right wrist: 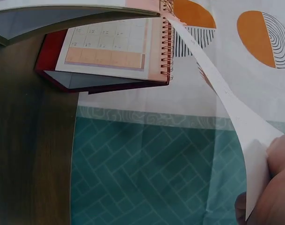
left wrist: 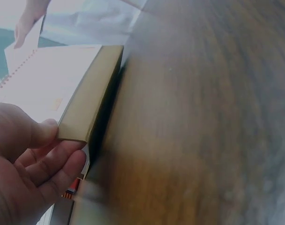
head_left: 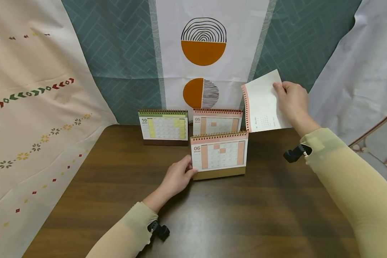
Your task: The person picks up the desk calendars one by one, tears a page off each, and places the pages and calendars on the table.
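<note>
— Nearest the lens? Two beige sleeves over the dark wooden tabletop (head_left: 270,215), a small black camera at each wrist.

— And the left hand (head_left: 177,177)? Grip clamped on the lower left corner of the front calendar (head_left: 219,159) (month 06, standing upright mid-tabletop), thumb on the face, fingers curled behind the base.

— Right hand (head_left: 291,100)? Raised, pinching the top edge of a loose page (head_left: 262,104), held up just right of the calendars, tear-off holes along its left side.

— Behind? Calendar 05 (head_left: 217,122) just behind the front one; calendar 10 (head_left: 163,127) to the left of that one, apart, both upright before the patterned backdrop cloth (head_left: 203,46) (orange half-circles).
</note>
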Demonstrator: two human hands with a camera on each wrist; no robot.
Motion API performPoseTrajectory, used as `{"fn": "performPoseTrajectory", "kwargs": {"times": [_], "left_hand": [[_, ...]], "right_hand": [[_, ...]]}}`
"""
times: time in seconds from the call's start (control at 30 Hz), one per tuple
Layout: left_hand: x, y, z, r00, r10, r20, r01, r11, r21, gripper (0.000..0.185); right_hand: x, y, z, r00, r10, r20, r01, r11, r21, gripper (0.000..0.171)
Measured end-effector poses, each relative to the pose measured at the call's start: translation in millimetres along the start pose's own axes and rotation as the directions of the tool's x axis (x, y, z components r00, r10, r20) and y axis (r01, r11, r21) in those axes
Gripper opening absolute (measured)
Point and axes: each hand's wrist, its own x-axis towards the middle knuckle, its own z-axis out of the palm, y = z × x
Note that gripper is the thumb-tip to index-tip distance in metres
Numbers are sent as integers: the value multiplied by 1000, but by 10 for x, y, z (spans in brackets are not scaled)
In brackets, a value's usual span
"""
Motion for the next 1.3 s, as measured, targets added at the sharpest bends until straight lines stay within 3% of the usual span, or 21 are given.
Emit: {"fn": "performPoseTrajectory", "kwargs": {"times": [0.2,0.27,0.37,0.5,0.6,0.7,0.73,0.87,0.93,1.03,1.1,1.2,1.3], "left_hand": [[58,-363,156,997,83,-9,-82,996,43,19],[53,-353,143,997,76,-8,-75,996,45,19],[16,-210,54,999,50,1,-50,998,24,17],[-5,-106,-2,1000,30,-6,-30,1000,7,17],[18,-231,73,1000,25,-14,-25,1000,16,19],[66,-469,205,998,56,-19,-55,998,42,19],[62,-442,190,999,48,-12,-47,998,36,18],[39,-321,114,997,73,-22,-72,997,23,17],[10,-148,21,998,57,-16,-56,998,13,16],[4,-66,-16,999,36,-6,-36,999,28,15],[-2,46,-47,1000,-6,10,5,999,45,15],[1,76,-50,999,-42,20,41,998,52,15],[-5,80,-46,998,-51,24,50,997,51,14]], "right_hand": [[123,255,-307,992,120,-40,-118,992,48,60],[133,358,-416,990,138,-30,-137,990,33,60],[97,489,-497,992,123,7,-123,992,-10,62],[22,610,-496,997,63,38,-60,996,-69,63],[-44,713,-479,998,-18,55,25,992,-121,59],[-138,864,-498,990,-115,79,129,970,-207,50],[-170,921,-511,986,-145,83,161,958,-236,48],[-297,1102,-568,963,-248,105,269,903,-336,48],[-360,1163,-576,949,-296,106,314,874,-371,47],[-456,1241,-567,922,-374,101,382,837,-392,34],[-516,1283,-546,899,-430,84,426,813,-398,23],[-593,1329,-502,861,-504,64,485,778,-400,11],[-655,1361,-454,820,-570,56,542,742,-395,13]]}}
